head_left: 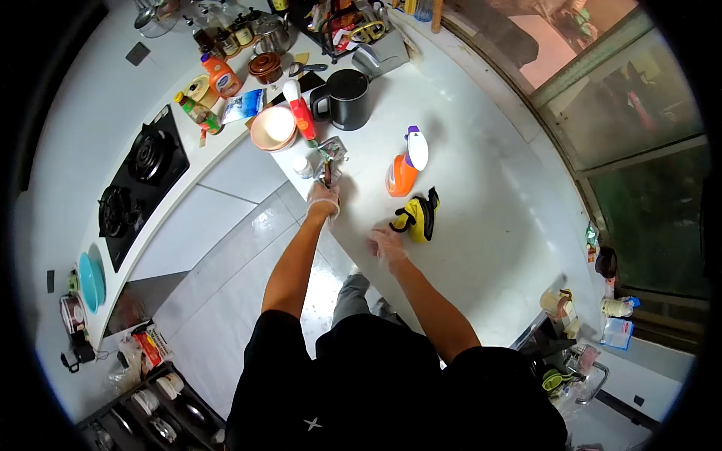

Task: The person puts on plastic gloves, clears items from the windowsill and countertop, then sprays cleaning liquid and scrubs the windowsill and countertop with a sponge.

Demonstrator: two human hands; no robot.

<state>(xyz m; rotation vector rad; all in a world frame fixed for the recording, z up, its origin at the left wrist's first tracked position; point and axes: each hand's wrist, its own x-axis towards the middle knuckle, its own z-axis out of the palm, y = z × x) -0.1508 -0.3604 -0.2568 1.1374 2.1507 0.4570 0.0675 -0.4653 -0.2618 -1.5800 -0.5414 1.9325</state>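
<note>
Both my hands wear clear plastic gloves. My left hand (323, 198) is closed at the counter's left edge, on a small dark item within crinkled, shiny wrapping (332, 149); its kind is unclear. Close by stands a small white bottle (302, 167). My right hand (386, 246) is low over the counter's front edge, fingers loosely apart, with nothing visible in it. Just beyond it lies a yellow and black bundle (419, 218), perhaps a glove or cloth. An orange spray bottle (402, 174) with a white and purple head stands behind that.
A black pitcher (348, 101), a red bottle with white top (299, 111) and stacked bowls (274, 128) stand at the counter's far left. A gas stove (143, 177) and several sauce bottles line the left counter. Windows (624, 113) run along the right; a sink area (560, 361) is at lower right.
</note>
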